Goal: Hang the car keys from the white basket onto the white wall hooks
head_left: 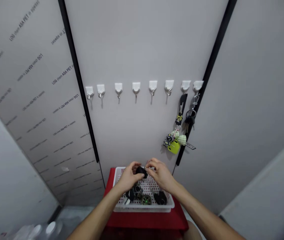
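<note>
Over a white perforated basket (172,202), my left hand (131,176) is closed around a small black item (141,171), whose exact kind I cannot make out. Close to its right side is my right hand (159,171), thumb and forefinger pinched together at a tiny bit too small to name. Below my hands in the basket lie a bunch of keys with dark fobs (131,195), a round green-and-black piece (146,200) and another black key bunch (160,198).
Several white adhesive hooks (136,87) line the wall. A black strap keychain (181,110) with a yellow-green charm (174,146) and a ring of keys (189,120) hang on the right. The basket stands on a red stool (147,220). White-capped bottles (51,228) sit lower left.
</note>
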A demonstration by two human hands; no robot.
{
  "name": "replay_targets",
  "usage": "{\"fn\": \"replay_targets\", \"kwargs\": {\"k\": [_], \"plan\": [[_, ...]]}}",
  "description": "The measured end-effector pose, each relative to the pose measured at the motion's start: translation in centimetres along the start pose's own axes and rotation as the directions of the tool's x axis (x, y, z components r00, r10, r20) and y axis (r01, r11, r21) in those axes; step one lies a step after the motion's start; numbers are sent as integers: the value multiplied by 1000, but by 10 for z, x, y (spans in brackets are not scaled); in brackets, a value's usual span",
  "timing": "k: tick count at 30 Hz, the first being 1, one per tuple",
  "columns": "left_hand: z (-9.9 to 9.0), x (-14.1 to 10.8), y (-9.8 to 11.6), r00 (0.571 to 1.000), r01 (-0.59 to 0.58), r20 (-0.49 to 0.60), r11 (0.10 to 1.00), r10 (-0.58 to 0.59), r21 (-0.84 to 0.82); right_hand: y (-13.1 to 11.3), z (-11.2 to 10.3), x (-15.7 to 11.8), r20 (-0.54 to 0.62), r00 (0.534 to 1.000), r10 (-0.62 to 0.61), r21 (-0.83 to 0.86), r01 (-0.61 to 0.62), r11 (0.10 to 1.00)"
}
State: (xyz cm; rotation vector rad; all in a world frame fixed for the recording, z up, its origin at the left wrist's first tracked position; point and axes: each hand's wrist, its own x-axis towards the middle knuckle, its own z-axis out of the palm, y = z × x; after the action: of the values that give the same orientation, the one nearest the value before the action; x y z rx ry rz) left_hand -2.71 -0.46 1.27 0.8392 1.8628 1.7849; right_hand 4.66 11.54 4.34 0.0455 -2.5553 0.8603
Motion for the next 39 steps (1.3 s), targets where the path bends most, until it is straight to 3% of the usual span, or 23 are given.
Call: {"fn": "replay_targets", "kwargs": {"k": [3,6,8,11,14,17,20,23,27,30,33,35,36,37,39], "plan": [[1,8,4,997,-73,20,993,71,92,-3,-10,5,43,999,16,26,-17,1000],[8,15,18,991,-127,33,992,126,8,-7,-26,16,56,992,113,173,-121,977],[15,21,36,983,-169,54,982,174,-85,-10,-41,26,9,988,152,247,-150,957],[28,34,73,973,-217,45,966,225,-137,-21,-69,46,-157,977,144,268,-98,959],[38,51,118,967,-256,-31,958,254,-128,-33,-100,67,-367,923,113,272,-10,962],[45,69,159,942,-331,-96,937,321,-115,-44,-128,88,-558,828,55,267,117,956],[48,84,189,926,-367,-134,925,353,-98,-53,-149,107,-658,753,26,241,178,954],[50,94,201,922,-365,-164,928,351,-70,-55,-160,121,-681,732,39,196,131,972],[50,98,197,948,-292,-148,954,281,-64,-48,-159,127,-635,769,78,126,4,992],[46,92,185,965,-233,-137,971,225,-47,-42,-156,121,-623,780,66,90,-13,996],[37,81,159,969,-199,-149,980,197,-3,-39,-148,105,-689,724,-35,-18,31,999],[30,70,128,976,-165,-139,986,166,18,-35,-134,88,-724,679,-122,-124,46,991],[26,63,109,981,-139,-129,990,142,34,-30,-124,78,-703,694,-153,-173,41,984],[23,55,87,986,-110,-119,992,117,63,-25,-112,67,-644,747,-166,-213,33,976],[18,37,43,992,-59,-98,985,75,163,-9,-82,42,-371,918,-142,-275,38,961]]}}
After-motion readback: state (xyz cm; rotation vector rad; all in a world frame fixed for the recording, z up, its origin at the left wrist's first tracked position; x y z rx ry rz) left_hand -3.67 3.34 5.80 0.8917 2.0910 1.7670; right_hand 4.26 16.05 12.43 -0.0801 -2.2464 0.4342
